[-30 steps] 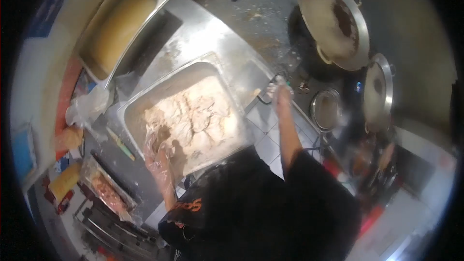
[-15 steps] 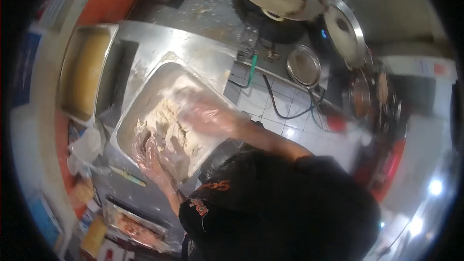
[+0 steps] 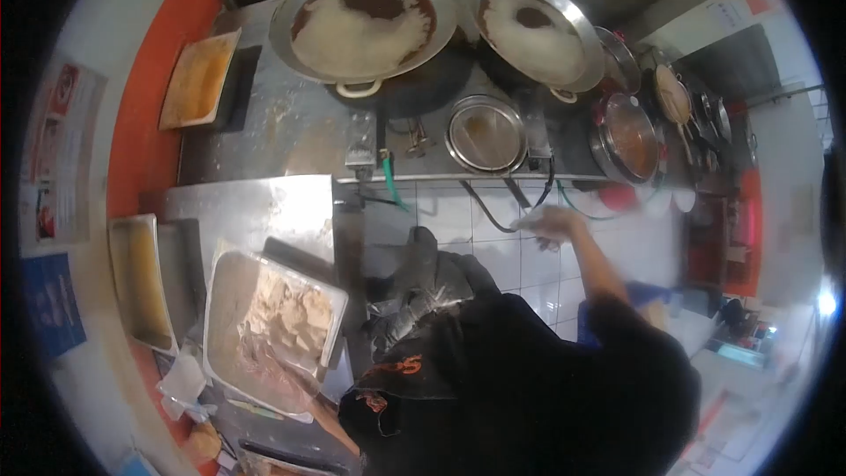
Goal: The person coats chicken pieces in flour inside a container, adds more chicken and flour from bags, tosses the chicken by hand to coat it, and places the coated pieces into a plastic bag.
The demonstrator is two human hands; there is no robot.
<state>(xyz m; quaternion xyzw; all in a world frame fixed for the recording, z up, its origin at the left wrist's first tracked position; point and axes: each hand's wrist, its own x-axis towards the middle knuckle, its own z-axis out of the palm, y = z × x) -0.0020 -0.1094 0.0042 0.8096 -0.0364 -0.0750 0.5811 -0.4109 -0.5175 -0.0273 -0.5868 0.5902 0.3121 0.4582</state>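
My left hand, in a clear plastic glove, reaches into a deep metal tray of pale floured pieces. Its fingers look stretched out over the near-left part of the tray, blurred against the flour, with nothing visibly gripped. Away from the tray, my right hand hangs over the tiled floor, past the table's right side. Its fingers are loosely bent and apart, with nothing visible in them. A black hose passes below and left of it.
Two wide pans of frothy oil stand at the back. Before them lies a round strainer, with a pot farther right. A tray of yellow liquid is at left, an orange-lined tray behind. A knife lies near the floured tray.
The view has swung right towards the pans. My right hand was over the floured pieces half a second ago and has moved out to the right. My left hand has stayed in the tray.
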